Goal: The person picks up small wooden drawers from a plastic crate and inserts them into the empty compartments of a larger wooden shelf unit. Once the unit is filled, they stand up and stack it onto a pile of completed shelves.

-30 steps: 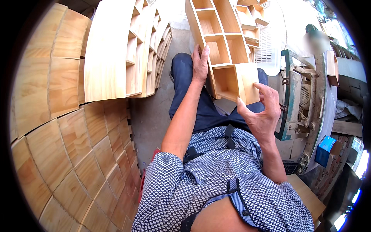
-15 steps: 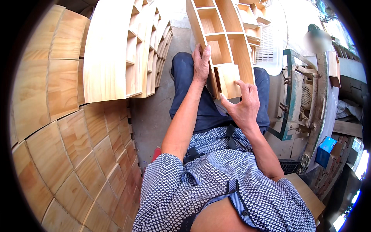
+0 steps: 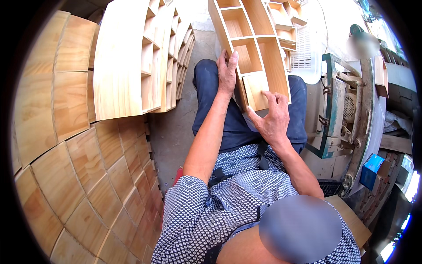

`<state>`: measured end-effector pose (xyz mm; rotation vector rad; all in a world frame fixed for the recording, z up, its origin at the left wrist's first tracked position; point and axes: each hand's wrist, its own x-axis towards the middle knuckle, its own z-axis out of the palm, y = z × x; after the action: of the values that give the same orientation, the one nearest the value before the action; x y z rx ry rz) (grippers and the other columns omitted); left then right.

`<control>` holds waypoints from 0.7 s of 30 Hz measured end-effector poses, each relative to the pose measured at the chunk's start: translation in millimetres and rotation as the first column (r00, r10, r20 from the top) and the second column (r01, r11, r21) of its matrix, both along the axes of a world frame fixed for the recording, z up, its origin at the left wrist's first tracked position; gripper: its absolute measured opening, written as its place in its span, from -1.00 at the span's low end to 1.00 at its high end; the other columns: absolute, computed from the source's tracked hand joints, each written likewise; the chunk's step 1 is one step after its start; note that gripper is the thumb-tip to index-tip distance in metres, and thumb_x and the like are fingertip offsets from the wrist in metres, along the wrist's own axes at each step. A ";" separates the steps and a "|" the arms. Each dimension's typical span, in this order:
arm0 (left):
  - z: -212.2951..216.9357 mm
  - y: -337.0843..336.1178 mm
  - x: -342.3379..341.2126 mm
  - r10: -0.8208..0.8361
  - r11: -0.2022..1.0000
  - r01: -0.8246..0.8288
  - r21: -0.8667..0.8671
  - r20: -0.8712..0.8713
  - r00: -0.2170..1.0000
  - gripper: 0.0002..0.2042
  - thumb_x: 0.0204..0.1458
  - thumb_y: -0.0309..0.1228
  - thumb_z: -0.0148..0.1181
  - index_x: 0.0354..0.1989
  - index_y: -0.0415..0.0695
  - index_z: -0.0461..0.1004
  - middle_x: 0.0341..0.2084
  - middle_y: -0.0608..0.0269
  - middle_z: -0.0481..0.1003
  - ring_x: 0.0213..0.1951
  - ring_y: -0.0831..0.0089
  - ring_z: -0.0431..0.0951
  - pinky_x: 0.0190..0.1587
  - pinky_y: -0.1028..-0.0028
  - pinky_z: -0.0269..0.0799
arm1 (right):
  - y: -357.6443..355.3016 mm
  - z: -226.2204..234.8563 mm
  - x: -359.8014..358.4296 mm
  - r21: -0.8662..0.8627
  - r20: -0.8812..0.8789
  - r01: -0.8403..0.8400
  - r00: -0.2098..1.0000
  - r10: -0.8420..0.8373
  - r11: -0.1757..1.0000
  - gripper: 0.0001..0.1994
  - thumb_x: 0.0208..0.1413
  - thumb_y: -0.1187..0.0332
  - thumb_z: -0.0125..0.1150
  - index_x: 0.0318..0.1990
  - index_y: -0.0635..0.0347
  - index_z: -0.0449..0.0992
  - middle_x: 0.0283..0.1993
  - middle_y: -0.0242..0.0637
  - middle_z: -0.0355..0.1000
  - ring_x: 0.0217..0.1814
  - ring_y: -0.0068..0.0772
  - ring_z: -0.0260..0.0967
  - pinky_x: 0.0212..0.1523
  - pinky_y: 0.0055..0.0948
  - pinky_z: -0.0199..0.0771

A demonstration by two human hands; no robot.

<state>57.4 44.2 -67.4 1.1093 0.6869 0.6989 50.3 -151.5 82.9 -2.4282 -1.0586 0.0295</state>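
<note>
A pale wooden cabinet [image 3: 273, 55] with two rows of open compartments lies tilted across my lap. My left hand [image 3: 227, 74] grips its left side wall, the thumb along the upper edge. In the compartment nearest me on the left sits a small wooden drawer [image 3: 254, 88], its plain front facing up. My right hand [image 3: 273, 118] is at that drawer: the thumb is at its near edge and a bent finger rests on the front, the other fingers curled. The drawer's inside is hidden.
Stacked wooden blocks or drawer fronts [image 3: 72, 163] form a wall at my left. Beyond them stand several similar cabinets [image 3: 118, 61]. At the far right are a white plastic basket [image 3: 307, 61] with small drawers beside it, a green metal frame [image 3: 326, 110] and a blue box [image 3: 372, 169].
The drawer has gone deeper into its compartment, and the dark gap along its left side has closed. My right hand has shifted slightly left with it; the left hand keeps its hold.
</note>
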 end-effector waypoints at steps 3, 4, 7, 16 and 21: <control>6.0 0.0 -0.9 -0.012 1.000 0.012 0.005 0.001 1.000 0.00 0.28 0.33 0.20 0.50 -0.44 0.22 0.33 -0.18 0.25 0.42 0.07 0.22 0.53 0.19 0.07 | 0.2 -3.5 -0.4 -0.007 0.011 0.006 1.000 -0.006 1.000 -0.34 -0.02 0.15 0.65 0.23 0.15 0.53 0.03 -0.08 0.35 0.09 -0.01 0.41 0.03 -0.06 0.54; 8.5 -1.2 -1.5 -0.014 1.000 0.014 0.004 0.001 1.000 -0.01 0.28 0.33 0.20 0.50 -0.43 0.22 0.33 -0.17 0.25 0.41 0.07 0.22 0.53 0.19 0.07 | 0.2 -4.8 -0.5 -0.007 0.016 0.010 1.000 -0.010 1.000 -0.34 -0.02 0.14 0.65 0.23 0.14 0.53 0.04 -0.08 0.35 0.10 -0.02 0.41 0.03 -0.05 0.54; 12.4 0.0 -4.6 -0.026 1.000 0.026 -0.006 0.013 1.000 -0.02 0.29 0.33 0.19 0.51 -0.40 0.22 0.33 -0.15 0.24 0.43 0.09 0.21 0.53 0.19 0.06 | -1.7 -6.5 -0.9 -0.010 0.068 -0.006 0.998 0.007 1.000 -0.34 -0.02 0.13 0.66 0.22 0.13 0.54 0.06 -0.10 0.37 0.11 -0.03 0.41 0.03 -0.05 0.52; 8.1 0.9 -5.3 -0.052 0.998 0.052 -0.039 0.001 0.999 0.01 0.29 0.33 0.16 0.55 -0.40 0.16 0.39 -0.15 0.18 0.46 0.09 0.21 0.55 0.18 0.07 | -8.3 -9.2 0.7 0.020 0.071 -0.047 0.996 0.045 0.999 -0.27 -0.12 0.20 0.70 0.25 0.17 0.51 0.11 -0.06 0.42 0.14 0.03 0.45 0.08 -0.03 0.53; 13.7 0.7 -5.6 -0.070 0.997 0.070 -0.027 0.025 0.997 -0.03 0.31 0.30 0.16 0.55 -0.38 0.17 0.39 -0.17 0.17 0.48 0.09 0.20 0.54 0.18 0.10 | -6.4 -5.4 4.3 0.116 0.021 -0.033 0.999 0.031 0.993 -0.25 -0.16 0.26 0.69 0.26 0.20 0.49 0.08 -0.03 0.42 0.14 0.07 0.45 0.12 -0.03 0.56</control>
<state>51.8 44.9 -53.7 1.0928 0.6323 0.6403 54.6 -157.9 77.5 -2.3117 -1.0775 -0.0439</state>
